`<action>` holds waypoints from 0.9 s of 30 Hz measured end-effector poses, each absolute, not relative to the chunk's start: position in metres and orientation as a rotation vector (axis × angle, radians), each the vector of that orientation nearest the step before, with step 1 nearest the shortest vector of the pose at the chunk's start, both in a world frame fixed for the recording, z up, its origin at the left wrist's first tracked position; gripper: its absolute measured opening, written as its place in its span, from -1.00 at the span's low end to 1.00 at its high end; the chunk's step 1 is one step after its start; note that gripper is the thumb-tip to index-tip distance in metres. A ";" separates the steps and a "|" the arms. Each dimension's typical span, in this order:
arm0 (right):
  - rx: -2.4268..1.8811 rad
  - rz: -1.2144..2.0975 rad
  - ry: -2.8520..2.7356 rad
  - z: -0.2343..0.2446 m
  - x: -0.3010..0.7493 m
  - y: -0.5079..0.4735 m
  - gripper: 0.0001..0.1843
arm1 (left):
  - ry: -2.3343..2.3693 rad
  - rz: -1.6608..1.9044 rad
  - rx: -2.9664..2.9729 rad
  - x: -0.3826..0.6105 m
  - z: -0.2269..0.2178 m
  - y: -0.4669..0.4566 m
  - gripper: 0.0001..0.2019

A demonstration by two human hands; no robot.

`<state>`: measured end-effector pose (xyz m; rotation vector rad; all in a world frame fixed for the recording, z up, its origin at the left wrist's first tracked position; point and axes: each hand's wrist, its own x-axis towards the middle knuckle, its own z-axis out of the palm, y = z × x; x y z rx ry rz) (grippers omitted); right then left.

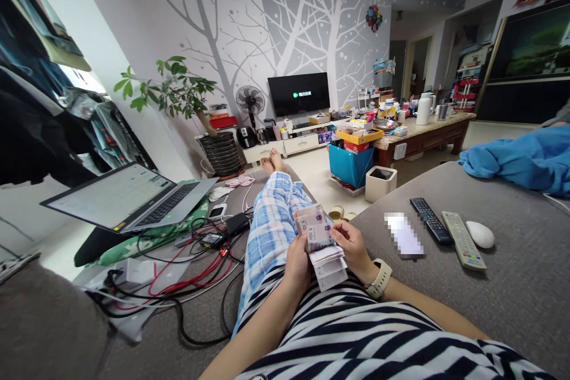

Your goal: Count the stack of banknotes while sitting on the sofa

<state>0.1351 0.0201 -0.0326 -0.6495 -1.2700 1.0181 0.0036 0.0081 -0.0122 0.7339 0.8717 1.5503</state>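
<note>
Over my lap, both hands grip a small stack of banknote-like papers (314, 228), printed in pinkish purple with a portrait and a large 5. My left hand (297, 261) holds its left edge, thumb on top. At the right edge, the fingers of my right hand (355, 244) are pinched on the stack. White slips (329, 267) fan out below the printed face, toward my body. A pale watch (378, 279) is on my right wrist. How the fingers lie underneath is hidden.
On the sofa to the right lie a black remote (430, 221), a beige remote (464, 240), a white mouse (480, 234) and a blurred-out item (404, 234). An open laptop (178, 202) and tangled cables (196, 267) are at left. Beyond stands a cluttered table (423, 136).
</note>
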 end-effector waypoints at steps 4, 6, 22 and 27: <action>-0.629 1.023 -1.262 -0.034 0.135 0.021 -0.73 | 0.877 1.553 0.733 0.004 -0.012 0.008 -0.78; -0.624 1.025 -1.261 -0.034 0.135 0.021 -0.73 | 0.871 1.554 0.732 0.004 -0.013 0.008 -0.78; -0.620 1.011 -1.282 -0.034 0.135 0.020 -0.67 | 0.826 1.521 0.732 0.005 -0.012 0.005 -0.71; -0.736 0.943 -1.252 -0.038 0.135 0.026 -0.69 | 0.850 1.500 0.729 0.004 -0.012 0.005 -0.67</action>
